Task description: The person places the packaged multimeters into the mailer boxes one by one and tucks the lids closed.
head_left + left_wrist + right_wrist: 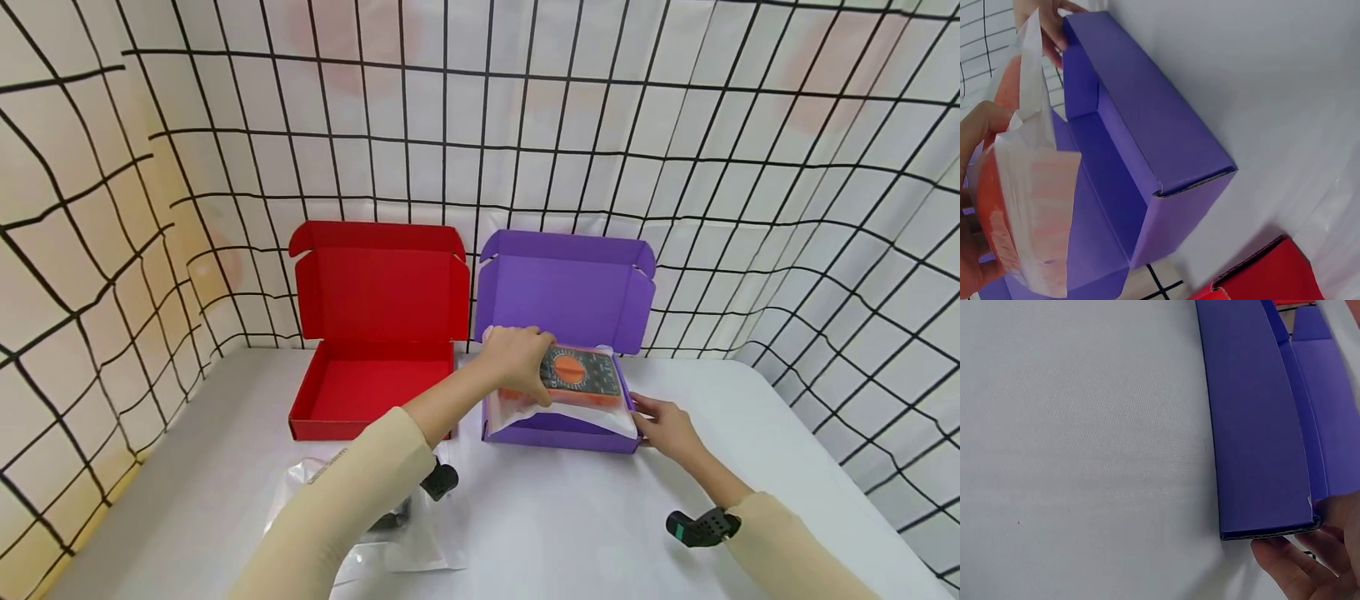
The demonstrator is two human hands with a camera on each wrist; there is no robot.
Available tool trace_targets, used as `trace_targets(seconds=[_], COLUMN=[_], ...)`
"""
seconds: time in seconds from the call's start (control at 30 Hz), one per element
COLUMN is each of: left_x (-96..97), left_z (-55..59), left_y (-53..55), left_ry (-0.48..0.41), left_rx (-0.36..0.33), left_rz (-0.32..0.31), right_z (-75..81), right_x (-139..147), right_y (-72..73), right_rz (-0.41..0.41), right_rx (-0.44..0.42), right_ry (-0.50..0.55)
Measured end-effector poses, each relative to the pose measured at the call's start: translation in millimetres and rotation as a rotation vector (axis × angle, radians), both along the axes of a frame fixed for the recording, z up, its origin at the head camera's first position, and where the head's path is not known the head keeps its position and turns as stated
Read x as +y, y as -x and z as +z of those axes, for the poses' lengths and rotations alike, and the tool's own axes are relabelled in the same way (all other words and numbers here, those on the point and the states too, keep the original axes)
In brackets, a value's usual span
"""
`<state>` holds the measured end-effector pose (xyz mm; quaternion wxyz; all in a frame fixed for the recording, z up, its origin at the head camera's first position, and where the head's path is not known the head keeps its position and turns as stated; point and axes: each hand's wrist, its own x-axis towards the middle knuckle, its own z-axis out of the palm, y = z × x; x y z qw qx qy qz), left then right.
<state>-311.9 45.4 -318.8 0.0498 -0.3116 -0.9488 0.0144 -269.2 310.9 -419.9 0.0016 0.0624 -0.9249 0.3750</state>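
Note:
My left hand grips a multimeter with an orange dial, packed in a clear plastic bag. It hangs tilted over the purple box, whose lid stands up at the back. In the left wrist view the bagged multimeter is above the box's inside, apart from the floor. My right hand pinches the box's right wall near the front corner, thumb at the top edge and fingers outside, as the right wrist view shows. The back of the meter is hidden by the bag and hand.
A red box with its lid raised stands to the left of the purple one. Below it lies a clear plastic bag with a dark item, partly covered by my left forearm. A black wire grid rises behind the white table.

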Motion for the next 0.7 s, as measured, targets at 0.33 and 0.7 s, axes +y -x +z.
trace_targets(seconds=[0.33, 0.7], left_x=[5.6, 16.8], left_z=[-9.0, -27.5], left_y=[18.2, 33.6], left_ry=[0.042, 0.082], left_rx=[-0.039, -0.072], left_rz=[0.015, 0.028], right_z=[1.1, 1.0], right_x=[-1.7, -2.3], right_y=[-0.6, -1.7], right_rz=[-0.023, -0.027], right_rx=[-0.027, -0.021], right_ry=[0.014, 0.046])
